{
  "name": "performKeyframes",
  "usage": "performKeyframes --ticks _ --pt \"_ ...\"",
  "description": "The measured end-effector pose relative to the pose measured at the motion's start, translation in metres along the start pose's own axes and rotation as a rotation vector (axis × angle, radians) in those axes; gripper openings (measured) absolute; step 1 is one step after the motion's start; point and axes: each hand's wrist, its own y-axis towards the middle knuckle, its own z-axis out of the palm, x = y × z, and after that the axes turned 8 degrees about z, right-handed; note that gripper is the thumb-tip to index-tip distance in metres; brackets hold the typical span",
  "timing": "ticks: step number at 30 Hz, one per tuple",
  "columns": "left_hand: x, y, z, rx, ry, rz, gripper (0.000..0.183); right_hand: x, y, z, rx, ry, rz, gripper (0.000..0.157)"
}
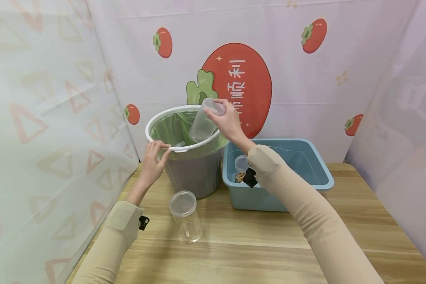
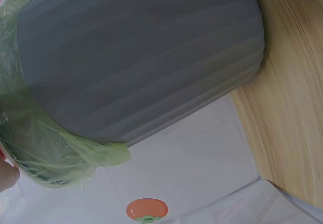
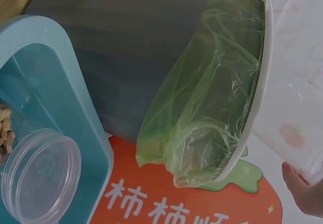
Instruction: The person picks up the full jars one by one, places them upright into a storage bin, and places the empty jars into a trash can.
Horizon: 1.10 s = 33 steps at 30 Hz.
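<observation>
In the head view my right hand [image 1: 230,121] grips a translucent plastic jar [image 1: 200,127] by its upper end. The jar tilts, its lower end dipping inside the rim of the trash can [image 1: 195,175]. My left hand [image 1: 152,161] pinches the can's white rim [image 1: 186,148] at the near left side, thumb toward the outside. A green bag [image 3: 202,93] lines the can and hangs over its outer edge. The right wrist view catches my right fingers [image 3: 305,196] at the jar's end. Only a fingertip [image 2: 7,176] of the left hand shows in the left wrist view.
A clear jar with a lid [image 1: 183,203] stands on the wooden table [image 1: 241,252] before the can. To the right is a blue basin [image 1: 262,201], with another lidded jar [image 1: 241,163] and brown pieces [image 1: 239,177] inside. Printed cloth [image 1: 127,59] encloses the back and sides.
</observation>
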Motion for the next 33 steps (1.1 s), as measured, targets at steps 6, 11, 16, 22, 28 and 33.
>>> performKeyframes --ticks 6,11,16,22,28,33 --pt "-0.001 -0.002 -0.001 0.004 0.001 -0.011 0.013 -0.004 0.002 0.007 0.046 -0.046 0.017 0.047" --pt "0.000 -0.003 -0.002 -0.002 0.004 -0.008 0.013 -0.006 0.002 0.013 0.098 -0.089 0.017 0.048" --pt "0.001 -0.003 -0.002 -0.003 -0.004 0.002 0.013 -0.009 0.000 0.017 0.143 -0.143 0.036 0.049" --pt "0.000 -0.003 -0.002 0.003 0.000 -0.008 0.013 -0.013 -0.003 0.017 0.190 -0.174 0.048 0.045" --pt "-0.001 -0.002 -0.002 -0.002 -0.007 -0.009 0.013 -0.016 -0.011 0.013 0.220 -0.178 0.036 0.036" --pt "-0.002 0.000 -0.002 0.004 -0.011 -0.007 0.013 -0.018 -0.023 0.010 0.238 -0.169 -0.019 0.031"
